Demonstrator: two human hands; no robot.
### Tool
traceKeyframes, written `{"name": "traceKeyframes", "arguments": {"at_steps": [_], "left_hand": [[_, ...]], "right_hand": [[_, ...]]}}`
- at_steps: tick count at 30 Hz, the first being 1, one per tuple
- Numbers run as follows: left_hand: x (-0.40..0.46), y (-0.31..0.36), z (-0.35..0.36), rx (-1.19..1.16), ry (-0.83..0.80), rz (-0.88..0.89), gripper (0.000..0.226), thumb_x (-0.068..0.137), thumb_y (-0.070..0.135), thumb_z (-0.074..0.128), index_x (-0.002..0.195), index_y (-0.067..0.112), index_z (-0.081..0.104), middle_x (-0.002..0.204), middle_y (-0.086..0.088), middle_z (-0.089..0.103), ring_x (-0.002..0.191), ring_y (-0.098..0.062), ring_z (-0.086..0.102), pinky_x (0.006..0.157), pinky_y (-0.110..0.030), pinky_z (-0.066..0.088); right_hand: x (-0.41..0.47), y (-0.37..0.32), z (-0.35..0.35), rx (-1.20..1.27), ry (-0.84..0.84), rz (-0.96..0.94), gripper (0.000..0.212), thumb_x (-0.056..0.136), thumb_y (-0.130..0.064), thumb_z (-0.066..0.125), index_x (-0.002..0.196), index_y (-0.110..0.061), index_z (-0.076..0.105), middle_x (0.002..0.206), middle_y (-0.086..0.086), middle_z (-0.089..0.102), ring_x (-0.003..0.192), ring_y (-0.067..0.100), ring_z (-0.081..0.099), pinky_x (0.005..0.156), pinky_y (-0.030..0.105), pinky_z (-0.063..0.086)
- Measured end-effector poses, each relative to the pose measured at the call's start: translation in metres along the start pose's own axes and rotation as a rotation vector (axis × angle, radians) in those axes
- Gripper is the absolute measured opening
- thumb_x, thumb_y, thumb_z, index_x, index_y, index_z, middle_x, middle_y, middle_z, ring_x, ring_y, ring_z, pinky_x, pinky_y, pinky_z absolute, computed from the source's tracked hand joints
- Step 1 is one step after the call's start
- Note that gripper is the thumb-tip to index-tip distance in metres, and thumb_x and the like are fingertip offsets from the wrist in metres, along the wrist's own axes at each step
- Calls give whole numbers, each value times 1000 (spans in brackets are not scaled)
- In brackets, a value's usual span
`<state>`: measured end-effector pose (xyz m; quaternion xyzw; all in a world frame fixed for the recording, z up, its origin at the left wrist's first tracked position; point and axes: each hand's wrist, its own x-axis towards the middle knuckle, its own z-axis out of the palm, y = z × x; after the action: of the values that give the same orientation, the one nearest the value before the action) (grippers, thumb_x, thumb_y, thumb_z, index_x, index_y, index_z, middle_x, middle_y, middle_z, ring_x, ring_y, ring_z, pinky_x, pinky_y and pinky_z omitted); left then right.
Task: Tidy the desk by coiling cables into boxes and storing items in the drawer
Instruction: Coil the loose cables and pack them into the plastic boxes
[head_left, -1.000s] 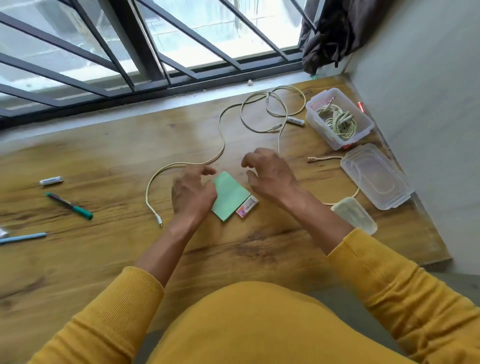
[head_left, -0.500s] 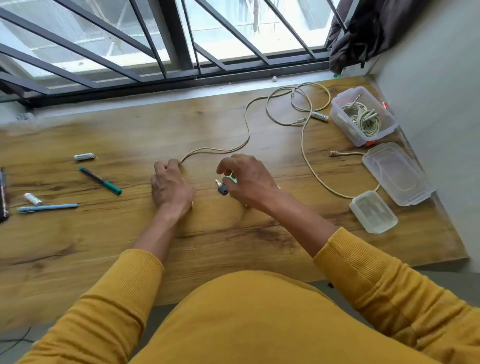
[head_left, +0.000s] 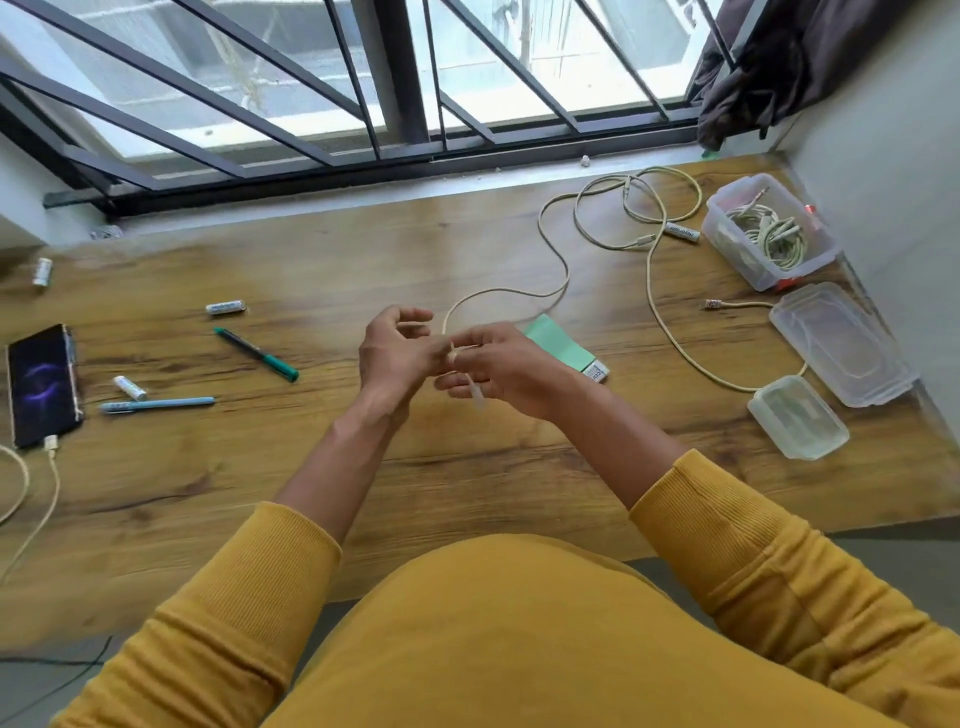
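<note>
Bench (head_left: 519, 467), wood grain, window side at 12 o'clock. Count, left to right.

Phones: 1. The phone (head_left: 44, 384) lies at 9 o'clock with a charging lead (head_left: 36, 499) plugged into its near end.

Batteries: 4 seen. One (head_left: 42, 272) at the far left edge, one (head_left: 130, 387) beside the pens, one (head_left: 225, 307) at 10 o'clock, one (head_left: 681, 232) among the cable loops at 1 o'clock.

Pens: 2. The blue pen (head_left: 156, 404) and the green-capped pen (head_left: 257, 355), near each other, not touching.

Hands: 2, both raised at centre. Your left hand (head_left: 392, 358) has curled fingers against the cream cable (head_left: 558, 280); I cannot tell whether it grips. Your right hand (head_left: 506, 371) pinches that cable near its plug end, plug hanging below the fingers.

Cards: 1 green notepad (head_left: 558, 345) just right of your right hand, 1 small packet (head_left: 596, 372) touching it.

Loose cables on bench: 2, the second cable (head_left: 675, 338) running toward 3 o'clock.

Boxes: 2. The open box (head_left: 769, 234) holds coiled cables; the small box (head_left: 797, 423) sits at 4 o'clock. Lids: 1, the lid (head_left: 841, 348) between them.
</note>
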<state>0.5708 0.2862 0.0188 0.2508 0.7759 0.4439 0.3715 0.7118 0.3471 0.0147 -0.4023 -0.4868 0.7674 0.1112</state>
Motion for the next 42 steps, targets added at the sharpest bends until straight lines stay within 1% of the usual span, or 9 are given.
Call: {"name": "traceKeyframes", "arguments": {"at_steps": [8,11,18,22,26,28,31,35,42], "left_hand": [[-10,28,-25,124,32,414,16,97,29,64,104,26,78,102,11,78,94,-8,75,80,-37,64],[-12,45,-35,-76,-226,455,35,106,25,46,108,10,78,113,2,78,111,-10,70,87,-23,55],[1,57,-49,-306,-416,510,52,111,35,27,87,3,61,77,0,60,79,-16,54,81,-28,47],[8,42,-43,-185,-417,564,51,111,32,33,87,1,66,78,-12,58,77,-27,55,80,-41,47],[9,25,-36,26,-377,591,40,108,36,45,91,12,72,74,-2,58,72,-20,56,73,-43,54],[5,21,-32,173,-356,622,35,109,37,48,101,20,77,74,18,62,75,-5,59,72,-37,54],[-10,23,-25,363,-382,714,27,111,33,52,118,27,77,66,17,63,65,-1,59,67,-35,52],[-29,36,-21,523,-416,820,28,109,36,57,126,25,75,64,19,61,59,-1,56,58,-30,42],[-17,65,-44,508,-203,1014,28,99,42,67,101,19,82,67,13,61,54,-5,52,51,-25,35]], "right_hand": [[-10,-31,14,-38,-138,-28,36,92,13,42,116,5,68,86,15,71,60,15,54,55,30,37],[-20,-48,21,-31,-273,-82,31,98,3,44,120,10,64,76,10,62,51,12,41,49,28,31],[-45,-79,16,178,-529,-297,37,108,-11,43,141,5,44,65,-2,48,48,6,34,56,28,32],[-51,-89,10,377,-454,-492,30,111,-8,32,133,-6,51,81,2,63,73,16,60,94,46,44],[-54,-101,-6,286,-272,-609,33,111,-11,34,139,-19,49,123,-1,71,133,26,60,116,65,25],[-51,-105,-14,273,-172,-613,35,111,-8,35,143,-20,45,135,-3,68,141,25,56,117,74,11],[-41,-105,-17,350,-80,-610,42,111,-5,35,151,-19,34,143,1,65,141,26,57,118,71,9],[-30,-99,-8,211,120,-674,51,108,5,34,156,-12,28,142,17,65,131,29,65,104,38,44],[-26,-75,-1,-218,187,-612,44,102,10,40,141,-6,52,77,17,60,68,13,62,66,23,51]]}}
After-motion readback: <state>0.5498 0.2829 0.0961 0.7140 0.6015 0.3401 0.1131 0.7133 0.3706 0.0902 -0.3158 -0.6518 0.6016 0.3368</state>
